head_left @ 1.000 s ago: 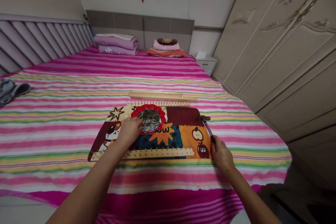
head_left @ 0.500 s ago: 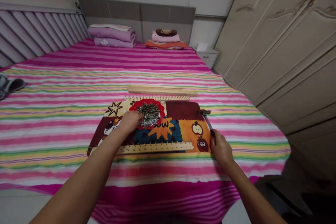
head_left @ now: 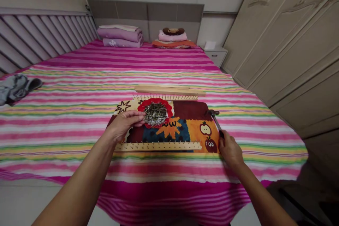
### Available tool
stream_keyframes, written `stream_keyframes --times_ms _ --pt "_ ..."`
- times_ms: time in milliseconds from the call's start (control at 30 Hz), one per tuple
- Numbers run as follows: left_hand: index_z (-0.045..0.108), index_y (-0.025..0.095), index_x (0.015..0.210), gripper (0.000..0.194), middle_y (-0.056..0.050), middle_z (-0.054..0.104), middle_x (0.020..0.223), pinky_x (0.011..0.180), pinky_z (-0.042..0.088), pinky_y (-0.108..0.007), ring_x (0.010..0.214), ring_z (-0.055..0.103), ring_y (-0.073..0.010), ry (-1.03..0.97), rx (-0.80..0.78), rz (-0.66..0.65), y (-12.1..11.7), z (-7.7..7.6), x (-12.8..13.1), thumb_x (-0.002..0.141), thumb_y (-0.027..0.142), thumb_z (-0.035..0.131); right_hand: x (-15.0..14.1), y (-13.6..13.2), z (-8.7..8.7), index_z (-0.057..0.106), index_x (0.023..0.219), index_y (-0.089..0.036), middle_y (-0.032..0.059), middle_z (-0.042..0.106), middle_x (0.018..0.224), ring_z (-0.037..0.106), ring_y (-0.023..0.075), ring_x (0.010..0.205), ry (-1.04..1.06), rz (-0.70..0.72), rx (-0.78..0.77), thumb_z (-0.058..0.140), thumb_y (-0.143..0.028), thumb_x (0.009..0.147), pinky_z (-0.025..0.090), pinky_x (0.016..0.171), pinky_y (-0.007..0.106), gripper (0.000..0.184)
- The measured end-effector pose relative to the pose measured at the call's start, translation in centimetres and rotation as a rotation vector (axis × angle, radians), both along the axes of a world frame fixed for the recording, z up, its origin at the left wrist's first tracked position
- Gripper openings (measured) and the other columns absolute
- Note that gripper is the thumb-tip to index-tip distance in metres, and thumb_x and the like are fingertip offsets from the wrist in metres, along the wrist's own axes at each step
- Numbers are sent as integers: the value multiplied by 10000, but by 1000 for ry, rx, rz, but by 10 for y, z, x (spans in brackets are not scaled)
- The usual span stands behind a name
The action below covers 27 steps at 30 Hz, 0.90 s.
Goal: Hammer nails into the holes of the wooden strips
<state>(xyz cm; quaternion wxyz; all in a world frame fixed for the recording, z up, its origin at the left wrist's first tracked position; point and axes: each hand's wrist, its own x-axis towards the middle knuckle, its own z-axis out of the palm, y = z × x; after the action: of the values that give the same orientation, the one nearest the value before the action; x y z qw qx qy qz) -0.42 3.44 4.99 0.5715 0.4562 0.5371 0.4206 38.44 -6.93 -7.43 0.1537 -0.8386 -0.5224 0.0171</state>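
My left hand [head_left: 127,122] is closed in a pinch at the left edge of a red scalloped dish [head_left: 141,106] heaped with metal nails [head_left: 156,113]. Whatever sits between its fingertips is too small to make out. My right hand [head_left: 231,150] grips a hammer [head_left: 217,124] by its black handle, its head lying over the right edge of a colourful printed mat [head_left: 190,110]. Along the mat's near side lies a pale wooden strip [head_left: 169,146]. Nails stand upright in its left part; the right part shows only small dark marks or holes.
Behind the dish is another nail-studded strip [head_left: 180,97], with plain wooden strips [head_left: 169,90] beyond it. All lie on a striped bedspread [head_left: 79,113]. Grey cloth [head_left: 18,88] lies at the left, folded bedding [head_left: 122,36] by the headboard. A wardrobe [head_left: 286,49] stands at the right.
My left hand has drawn back from the nails to the dish's left edge, its fingers now more visible. The view has shifted slightly; my right hand still holds the hammer.
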Motion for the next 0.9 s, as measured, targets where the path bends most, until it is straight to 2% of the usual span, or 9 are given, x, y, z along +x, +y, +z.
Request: stream_keyframes --times_ms 133,267,367,533,667,900 --pt "674 140 714 401 -34 679 677 604 548 -291 561 620 -126 -63 -14 55 -22 2 1 411 332 853 -1 -1 4 534 1264 -160 92 614 942 455 123 605 -7 -1 1 424 -237 942 245 532 243 349" --pt "661 149 703 401 -17 657 619 592 548 -306 551 620 -142 -48 -15 102 -52 -6 6 420 358 851 -3 -2 8 527 1279 -148 88 608 910 455 131 612 -5 -8 -18 415 -245 936 239 530 247 373" --pt "655 156 683 390 -14 659 624 622 543 -307 575 620 -143 -9 7 176 -78 -20 11 435 395 838 -5 -2 9 525 1285 -140 94 608 917 463 138 627 -5 -7 -19 421 -228 928 239 533 252 382" --pt "664 164 747 371 -3 667 661 636 506 -263 624 605 -126 94 29 325 -110 -54 19 517 427 787 -6 -2 9 516 1293 -136 104 611 941 449 134 616 -9 -17 -19 412 -233 929 224 521 251 391" --pt "659 173 757 343 -4 670 688 643 494 -264 656 606 -137 204 54 366 -122 -75 33 575 453 738 -6 -2 10 515 1289 -141 104 608 945 443 128 599 -20 -22 -22 416 -235 927 223 514 251 387" --pt "664 211 830 265 -15 698 830 757 500 -288 791 632 -158 392 248 402 -121 -96 66 726 452 629 -6 -3 11 512 1295 -145 104 600 941 412 122 574 -39 -26 -38 399 -240 938 203 507 257 387"
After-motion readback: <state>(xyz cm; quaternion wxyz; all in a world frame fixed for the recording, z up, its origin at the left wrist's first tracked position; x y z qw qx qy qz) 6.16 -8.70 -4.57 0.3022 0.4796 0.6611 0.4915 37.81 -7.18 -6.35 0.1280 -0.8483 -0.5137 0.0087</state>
